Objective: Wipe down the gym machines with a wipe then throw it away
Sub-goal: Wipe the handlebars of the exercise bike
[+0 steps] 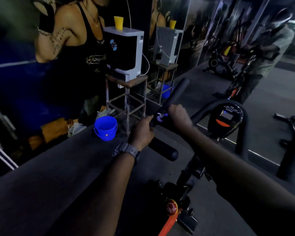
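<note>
Right now the wipe [159, 117], a pale crumpled scrap, sits on the left bar [170, 101] of the bike's handlebar, bunched under the right hand [179, 115], whose curled fingers press it onto the padded grip. Just beside it, the left hand [141, 132] is clenched around the same bar lower down, a grey watch [126, 150] on that wrist. Moving outward, the bar's padded end [167, 151] pokes out below the left hand, and the bike's console [226, 119] sits to the right with a small screen and an orange strip; its markings are too dim to read. Down the frame, a red knob [171, 206] and an orange tube show near the bottom. On the dark floor left of the hands stands a blue bucket [106, 127], close to a metal stool [126, 97] carrying a white-and-black dispenser [124, 50] with a yellow cup [118, 23] upturned on top. Behind that, a wall poster [70, 40] shows a figure in a black top with gold lettering, only partly legible. A mirror [211, 40] to the right repeats the stool, dispenser, cup and bucket.
</note>
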The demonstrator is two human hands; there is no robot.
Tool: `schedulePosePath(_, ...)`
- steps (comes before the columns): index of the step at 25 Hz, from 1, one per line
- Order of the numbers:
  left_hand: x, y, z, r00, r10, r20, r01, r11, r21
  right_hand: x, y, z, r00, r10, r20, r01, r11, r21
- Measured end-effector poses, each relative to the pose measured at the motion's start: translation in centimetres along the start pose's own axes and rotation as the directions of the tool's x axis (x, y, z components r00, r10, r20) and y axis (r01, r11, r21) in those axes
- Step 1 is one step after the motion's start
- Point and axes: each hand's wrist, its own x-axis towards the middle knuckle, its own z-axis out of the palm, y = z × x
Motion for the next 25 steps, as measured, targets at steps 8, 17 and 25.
schedulePosePath(8, -3.2, -2.0, 0.1, 0.942, -0.233, -0.243, 0.161, 0.945, -0.285, -0.3, -1.0, 4.6, 0.960, -0.274, -0.060, 0.280, 0.918, 0.282)
schedulePosePath(17, -6.3, -0.6, -0.1, 0.989, -0.084, -0.118, 0.048, 0.960, -0.276, -6.7, 2.1, 0.4, 0.869, -0.490, -0.064, 0.483, 0.815, 0.319)
schedulePosePath(25, -9.7, 3.8, 0.1, 0.991, 0.046, -0.124, -0.033, 0.994, 0.103, -8.8, 0.4, -0.1, 0.940, -0.341, -0.020, 0.331, 0.896, 0.296)
